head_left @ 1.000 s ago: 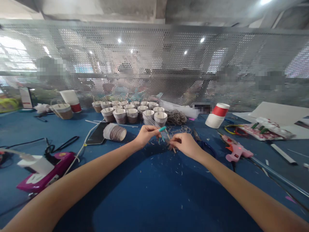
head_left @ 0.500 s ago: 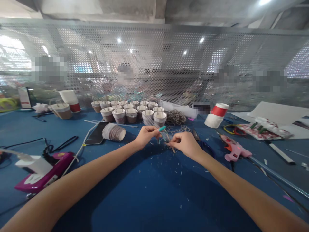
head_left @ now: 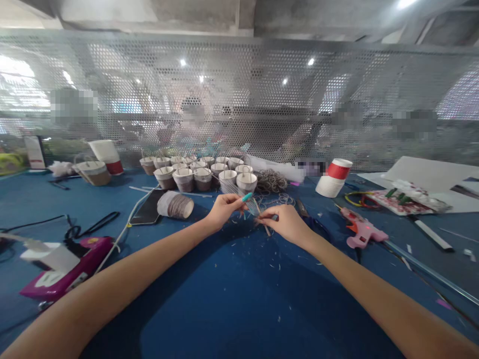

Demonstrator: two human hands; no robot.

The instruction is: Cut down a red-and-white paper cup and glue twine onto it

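My left hand (head_left: 224, 208) is closed in a pinch on a thin tool with a teal tip (head_left: 247, 197). My right hand (head_left: 286, 222) is closed too, pinching a small bundle of thin brown string or stick pieces (head_left: 264, 224) just right of the teal tip. Both hands meet above the blue table (head_left: 239, 299), with small white scraps scattered under them. A wrapped cup (head_left: 175, 205) lies on its side left of my left hand.
Several wrapped paper cups (head_left: 202, 175) stand in a cluster behind my hands, with a coil of twine (head_left: 272, 180). A pink glue gun (head_left: 359, 230) lies right, a magenta one (head_left: 63, 267) left. Stacked red-white cups (head_left: 334, 178), a phone (head_left: 148, 209), and a perforated metal screen (head_left: 239, 99) behind.
Both hands have drifted slightly up and away, staying together; my right hand's fingers have shifted closer to the teal tip. Nothing was let go.
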